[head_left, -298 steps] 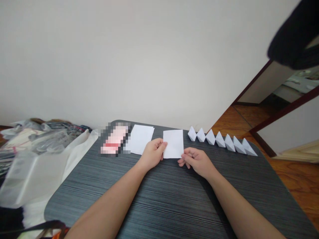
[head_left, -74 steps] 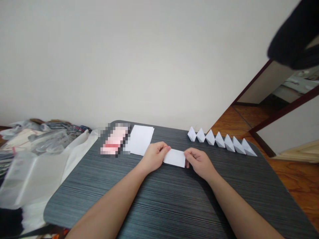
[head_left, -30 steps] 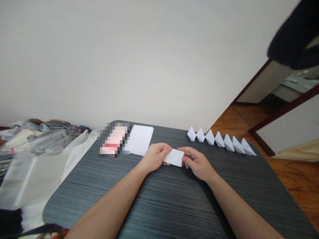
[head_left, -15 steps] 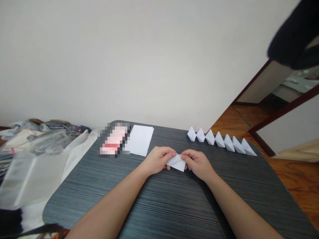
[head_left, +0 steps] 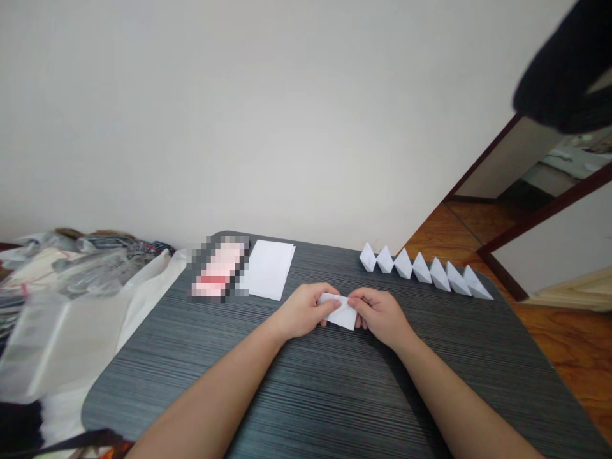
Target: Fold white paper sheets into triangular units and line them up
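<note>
Both hands hold a small folded piece of white paper (head_left: 341, 316) above the middle of the dark table. My left hand (head_left: 306, 310) grips its left side, the thumb pressed on the face of the paper. At the right end, my right hand (head_left: 381, 315) pinches it between thumb and fingers. Parts of the fingers are hidden behind the paper. A row of several folded white paper boats (head_left: 403, 263) stands at the table's back right. Left of my hands lies a stack of white paper sheets (head_left: 271, 268).
A blurred-out pinkish rectangular object (head_left: 218, 264) lies beside the sheets. The dark wood-grain table (head_left: 296, 395) backs onto a pale wall (head_left: 268, 115). Plastic bags and cloth (head_left: 81, 319) are heaped to the left. Wooden floor (head_left: 568, 338) shows at right.
My left thumb has shifted slightly down and right across the paper, and more of its upper left edge now shows. My right hand stays nearly still.
</note>
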A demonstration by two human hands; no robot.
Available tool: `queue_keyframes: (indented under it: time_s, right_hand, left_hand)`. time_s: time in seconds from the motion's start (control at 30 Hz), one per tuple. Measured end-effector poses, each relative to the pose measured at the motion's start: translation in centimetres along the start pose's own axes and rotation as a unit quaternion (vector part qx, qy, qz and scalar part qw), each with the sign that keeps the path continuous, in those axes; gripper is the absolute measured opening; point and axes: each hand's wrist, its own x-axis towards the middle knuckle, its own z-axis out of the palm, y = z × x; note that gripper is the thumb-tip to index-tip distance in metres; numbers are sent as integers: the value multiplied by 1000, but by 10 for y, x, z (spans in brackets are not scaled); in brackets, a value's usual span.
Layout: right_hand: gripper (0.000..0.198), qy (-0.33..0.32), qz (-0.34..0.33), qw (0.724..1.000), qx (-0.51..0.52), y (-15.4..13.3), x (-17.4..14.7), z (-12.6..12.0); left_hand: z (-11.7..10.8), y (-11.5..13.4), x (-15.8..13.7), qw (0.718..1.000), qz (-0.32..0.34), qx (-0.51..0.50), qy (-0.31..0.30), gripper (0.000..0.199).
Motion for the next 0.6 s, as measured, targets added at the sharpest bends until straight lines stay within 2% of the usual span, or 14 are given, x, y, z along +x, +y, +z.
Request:
queue_keyframes:
  time_s: [0.23, 0.6]
  right_hand:
    - [21, -23, -30, 998, 52, -3, -1, 0]
    - [22, -6, -29, 999, -12, -4, -1, 2]
  left_hand:
    - [-1, 3, 0, 999, -17, -13, 33, 30]
    - [0, -1, 0, 999, -23, -5, 40, 33]
